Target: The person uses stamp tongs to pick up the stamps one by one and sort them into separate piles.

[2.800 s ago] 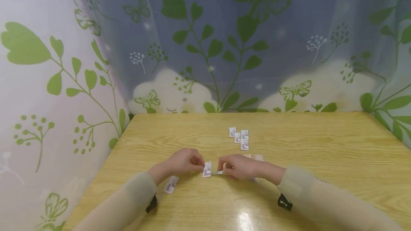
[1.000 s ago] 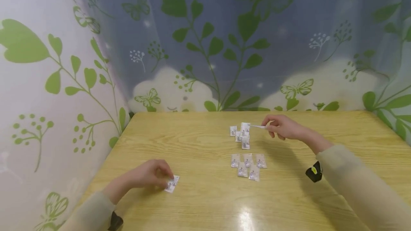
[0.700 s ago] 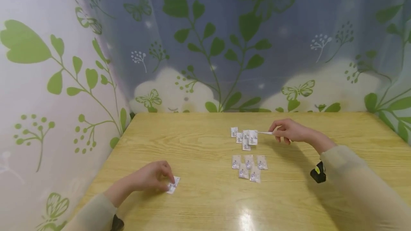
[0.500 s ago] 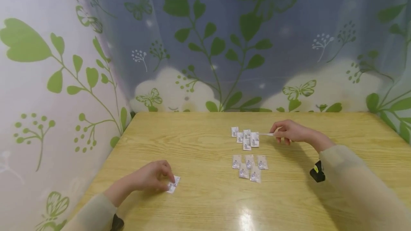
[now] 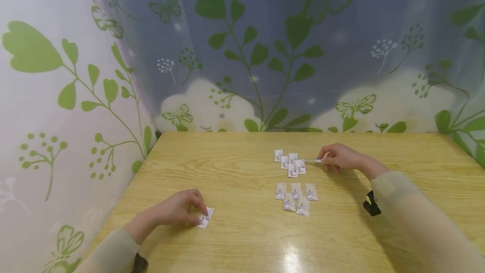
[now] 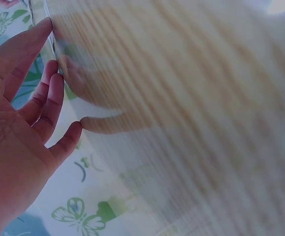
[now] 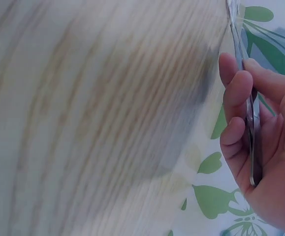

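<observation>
My right hand (image 5: 341, 157) holds a pair of metal tweezers (image 7: 251, 152) between thumb and fingers, the handle end lying along the palm. In the head view the tweezers' tips reach the upper edge of a small flat white packet (image 5: 301, 167) with a grey print, at the right end of a far group of packets. My left hand (image 5: 183, 207) rests low at the left, its relaxed fingertips on another such packet (image 5: 208, 217) lying on the table. In the left wrist view the left hand's fingers (image 6: 56, 101) are spread loosely at the tabletop, seen edge-on.
The far group holds several packets (image 5: 278, 155) set edge to edge in a staggered pattern. Nearer on the wood-grain table (image 5: 242, 243) lie several pinkish packets (image 5: 289, 202) in two rows. A leaf-patterned curtain (image 5: 235, 96) hangs behind the table's far edge.
My right hand has carried a packet by tweezers from mid-table to the far group, then lowered it at the group's right end. My left hand has moved left onto the single packet.
</observation>
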{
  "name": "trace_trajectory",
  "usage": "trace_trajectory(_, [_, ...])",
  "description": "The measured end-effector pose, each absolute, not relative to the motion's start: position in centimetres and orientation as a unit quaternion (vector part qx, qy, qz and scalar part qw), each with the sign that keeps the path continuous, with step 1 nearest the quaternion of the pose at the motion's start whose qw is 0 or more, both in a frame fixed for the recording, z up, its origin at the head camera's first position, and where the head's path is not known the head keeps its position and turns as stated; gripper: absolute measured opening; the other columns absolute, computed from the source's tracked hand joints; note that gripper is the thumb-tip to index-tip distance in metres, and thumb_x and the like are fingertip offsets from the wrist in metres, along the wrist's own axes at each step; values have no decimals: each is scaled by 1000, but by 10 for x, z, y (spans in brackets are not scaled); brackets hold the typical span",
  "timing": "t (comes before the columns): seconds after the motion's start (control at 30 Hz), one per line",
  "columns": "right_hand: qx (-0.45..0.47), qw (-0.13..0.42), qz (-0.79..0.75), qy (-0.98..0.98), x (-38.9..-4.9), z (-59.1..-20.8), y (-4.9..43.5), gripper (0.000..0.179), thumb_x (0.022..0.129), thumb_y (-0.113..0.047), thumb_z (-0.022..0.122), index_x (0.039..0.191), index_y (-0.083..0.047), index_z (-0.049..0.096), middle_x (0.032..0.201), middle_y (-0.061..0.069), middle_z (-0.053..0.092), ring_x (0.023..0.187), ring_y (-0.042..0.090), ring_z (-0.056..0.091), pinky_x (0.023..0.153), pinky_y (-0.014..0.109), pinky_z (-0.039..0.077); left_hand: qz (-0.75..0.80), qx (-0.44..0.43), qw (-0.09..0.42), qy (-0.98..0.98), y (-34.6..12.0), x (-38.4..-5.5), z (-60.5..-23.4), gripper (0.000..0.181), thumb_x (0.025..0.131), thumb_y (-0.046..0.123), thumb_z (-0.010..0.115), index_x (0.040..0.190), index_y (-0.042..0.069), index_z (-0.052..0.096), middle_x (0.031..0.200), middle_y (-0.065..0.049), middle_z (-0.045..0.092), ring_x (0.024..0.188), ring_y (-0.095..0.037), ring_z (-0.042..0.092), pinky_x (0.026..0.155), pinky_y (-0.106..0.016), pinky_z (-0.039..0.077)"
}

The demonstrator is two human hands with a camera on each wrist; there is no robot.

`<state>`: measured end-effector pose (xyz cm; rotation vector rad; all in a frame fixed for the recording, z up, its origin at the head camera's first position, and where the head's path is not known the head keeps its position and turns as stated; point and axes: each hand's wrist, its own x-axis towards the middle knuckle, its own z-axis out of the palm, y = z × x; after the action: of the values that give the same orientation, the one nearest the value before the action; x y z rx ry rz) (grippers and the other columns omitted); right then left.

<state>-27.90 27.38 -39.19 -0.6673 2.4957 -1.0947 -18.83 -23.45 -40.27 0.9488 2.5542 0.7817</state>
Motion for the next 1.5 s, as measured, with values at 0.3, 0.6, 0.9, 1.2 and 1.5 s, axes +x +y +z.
trace_trajectory(0.3, [-219, 156, -372, 888, -267, -384, 278, 16, 99, -2, 52, 110, 8, 57, 74, 11, 63, 51, 28, 54, 53, 41, 48, 271, 329, 154, 891, -235, -189, -403, 18, 75, 17, 80, 90, 25, 74, 97, 10, 56, 97, -18, 54, 90, -44, 41])
trace_trajectory(0.6, [-240, 151, -381, 880, -256, -383, 266, 20, 100, -8, 51, 114, 7, 56, 77, 13, 62, 49, 31, 49, 52, 41, 48, 271, 331, 155, 890, -235, -189, -404, 17, 75, 18, 81, 89, 25, 74, 97, 11, 56, 96, -17, 54, 89, -41, 42])
trace_trajectory(0.9, [-288, 154, -381, 865, -233, -376, 210, 21, 101, -11, 50, 117, 1, 57, 77, 12, 63, 48, 30, 49, 53, 34, 45, 276, 332, 153, 889, -236, -189, -406, 17, 75, 18, 81, 89, 25, 74, 98, 11, 56, 98, -17, 54, 90, -43, 41])
trace_trajectory(1.2, [-304, 186, -385, 851, -216, -378, 164, 19, 101, -12, 51, 117, -4, 59, 77, 7, 65, 47, 25, 50, 49, 28, 43, 274, 334, 153, 889, -234, -189, -407, 18, 75, 18, 81, 89, 27, 73, 98, 12, 56, 98, -17, 53, 90, -45, 41])
trace_trajectory(1.5, [-319, 213, -376, 844, -208, -385, 125, 16, 102, -13, 49, 115, -9, 59, 76, 6, 65, 44, 13, 43, 46, 26, 40, 278, 332, 155, 888, -235, -190, -408, 18, 76, 18, 81, 89, 27, 73, 99, 12, 56, 98, -16, 53, 90, -43, 41])
